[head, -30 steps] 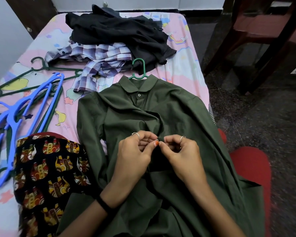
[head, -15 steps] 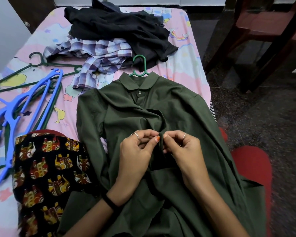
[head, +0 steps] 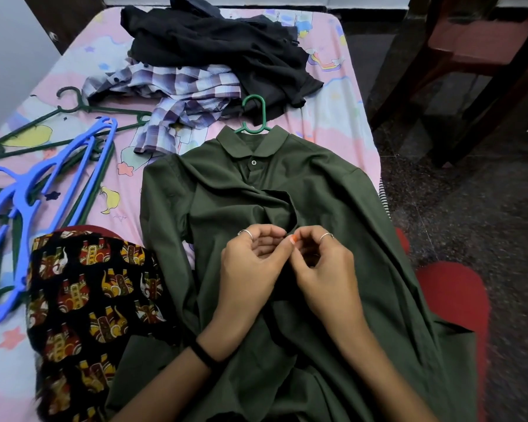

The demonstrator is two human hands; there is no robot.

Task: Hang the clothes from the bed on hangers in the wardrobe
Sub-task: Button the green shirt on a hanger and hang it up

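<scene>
Both your hands pinch the front placket of the green shirt at the centre of the frame.

Your left hand and right hand meet fingertip to fingertip, fingers curled on the cloth. The shirt lies on the bed with a green hanger hook above its collar. A plaid shirt and black clothes lie toward the top; blue hangers and dark green hangers at left; a printed cloth lower left.

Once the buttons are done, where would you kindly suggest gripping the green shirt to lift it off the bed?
Probably by the hanger hook, reaching from the far side of the collar. It sticks out bare past the green shirt, flat on the bed, so lifting there should carry everything.
</scene>
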